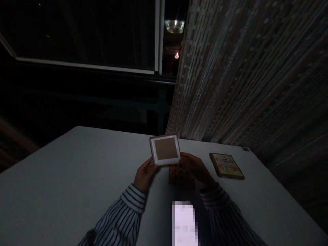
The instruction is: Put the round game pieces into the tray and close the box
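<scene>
Both hands hold a shallow open box with white inner walls and a brown bottom, tilted so its inside faces me. My left hand grips its lower left corner, thumb at the front edge. At the lower right corner, the fingers of my right hand are closed on the edge. Nothing shows inside the box. Just below it on the table, several round Chinese chess pieces stand packed together, partly hidden by my right hand and in shadow.
A flat box lid with printed characters lies on the white table to the right. Near me is a bright pixelated rectangle. A string curtain hangs behind the table's right side, and a dark window is at the back left.
</scene>
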The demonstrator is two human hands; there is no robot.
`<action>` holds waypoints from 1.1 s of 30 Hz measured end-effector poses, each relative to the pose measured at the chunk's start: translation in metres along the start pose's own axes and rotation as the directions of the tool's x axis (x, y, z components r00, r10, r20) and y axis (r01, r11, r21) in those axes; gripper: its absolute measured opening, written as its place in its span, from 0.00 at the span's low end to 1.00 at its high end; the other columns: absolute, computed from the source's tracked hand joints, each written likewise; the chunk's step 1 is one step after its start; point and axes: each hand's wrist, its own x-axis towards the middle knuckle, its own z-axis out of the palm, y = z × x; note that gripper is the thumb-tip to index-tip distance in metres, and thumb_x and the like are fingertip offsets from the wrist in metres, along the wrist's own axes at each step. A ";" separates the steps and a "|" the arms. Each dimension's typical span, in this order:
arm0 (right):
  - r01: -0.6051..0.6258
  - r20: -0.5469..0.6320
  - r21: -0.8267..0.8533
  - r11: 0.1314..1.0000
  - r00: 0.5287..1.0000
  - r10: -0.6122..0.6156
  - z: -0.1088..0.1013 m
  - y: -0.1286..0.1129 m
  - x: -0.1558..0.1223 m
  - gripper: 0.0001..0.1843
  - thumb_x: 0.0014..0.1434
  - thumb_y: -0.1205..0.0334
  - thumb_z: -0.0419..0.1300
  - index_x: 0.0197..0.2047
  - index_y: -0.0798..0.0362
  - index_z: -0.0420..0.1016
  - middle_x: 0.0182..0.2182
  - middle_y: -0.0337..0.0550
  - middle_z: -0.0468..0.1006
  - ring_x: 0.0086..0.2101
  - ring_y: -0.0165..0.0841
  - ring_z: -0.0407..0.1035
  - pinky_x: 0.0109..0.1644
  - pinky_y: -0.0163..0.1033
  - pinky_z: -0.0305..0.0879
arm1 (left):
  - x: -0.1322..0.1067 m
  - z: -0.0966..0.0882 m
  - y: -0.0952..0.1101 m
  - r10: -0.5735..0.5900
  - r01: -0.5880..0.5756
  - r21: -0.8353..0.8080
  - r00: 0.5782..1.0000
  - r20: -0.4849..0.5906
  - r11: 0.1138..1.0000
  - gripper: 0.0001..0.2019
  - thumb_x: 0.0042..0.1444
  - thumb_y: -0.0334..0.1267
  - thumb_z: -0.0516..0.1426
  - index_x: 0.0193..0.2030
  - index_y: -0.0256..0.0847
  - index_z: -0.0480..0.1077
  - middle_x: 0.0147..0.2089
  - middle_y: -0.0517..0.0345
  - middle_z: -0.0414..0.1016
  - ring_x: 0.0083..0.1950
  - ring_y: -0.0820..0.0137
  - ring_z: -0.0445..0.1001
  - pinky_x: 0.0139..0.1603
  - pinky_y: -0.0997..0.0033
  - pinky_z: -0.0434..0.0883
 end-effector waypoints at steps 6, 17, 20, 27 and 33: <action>-0.021 -0.014 0.023 1.000 1.000 0.021 -0.003 -0.006 0.000 0.16 0.52 0.58 0.59 0.45 0.51 0.72 0.43 0.42 0.77 0.45 0.37 0.71 0.49 0.42 0.67 | 0.001 -0.002 -0.003 0.011 -0.012 0.016 1.000 0.016 1.000 0.33 0.39 0.40 0.65 0.54 0.33 0.65 0.48 0.43 0.74 0.50 0.61 0.72 0.54 0.59 0.66; -0.013 -0.044 0.032 0.999 0.999 0.014 -0.015 -0.003 0.000 0.18 0.52 0.57 0.59 0.46 0.51 0.72 0.44 0.43 0.77 0.46 0.36 0.70 0.52 0.42 0.66 | 0.024 0.005 0.051 0.200 -0.189 0.230 0.980 -0.026 0.955 0.25 0.46 0.48 0.60 0.49 0.36 0.70 0.51 0.45 0.72 0.51 0.59 0.70 0.51 0.58 0.67; -0.017 -0.058 0.020 1.000 0.998 0.018 -0.019 -0.007 -0.003 0.18 0.52 0.56 0.59 0.46 0.50 0.72 0.45 0.43 0.76 0.46 0.36 0.70 0.52 0.42 0.66 | 0.035 0.013 0.067 0.221 -0.205 0.267 0.975 -0.033 0.942 0.26 0.45 0.50 0.60 0.49 0.35 0.70 0.47 0.45 0.74 0.47 0.60 0.72 0.48 0.58 0.68; -0.007 -0.078 -0.060 0.998 0.997 0.002 -0.032 -0.010 -0.006 0.18 0.52 0.58 0.59 0.47 0.51 0.71 0.44 0.44 0.77 0.45 0.36 0.71 0.51 0.42 0.67 | 0.045 0.025 0.071 0.195 -0.206 0.276 0.978 0.068 0.939 0.25 0.45 0.51 0.60 0.45 0.34 0.73 0.45 0.48 0.76 0.46 0.62 0.72 0.49 0.60 0.69; -0.014 0.000 -0.121 0.993 1.000 0.014 -0.038 -0.012 -0.001 0.19 0.53 0.58 0.57 0.49 0.50 0.70 0.45 0.43 0.76 0.46 0.35 0.70 0.51 0.43 0.66 | 0.045 0.021 0.080 0.154 -0.185 0.353 0.982 0.114 0.917 0.24 0.42 0.50 0.62 0.43 0.34 0.74 0.42 0.49 0.77 0.43 0.62 0.73 0.48 0.61 0.69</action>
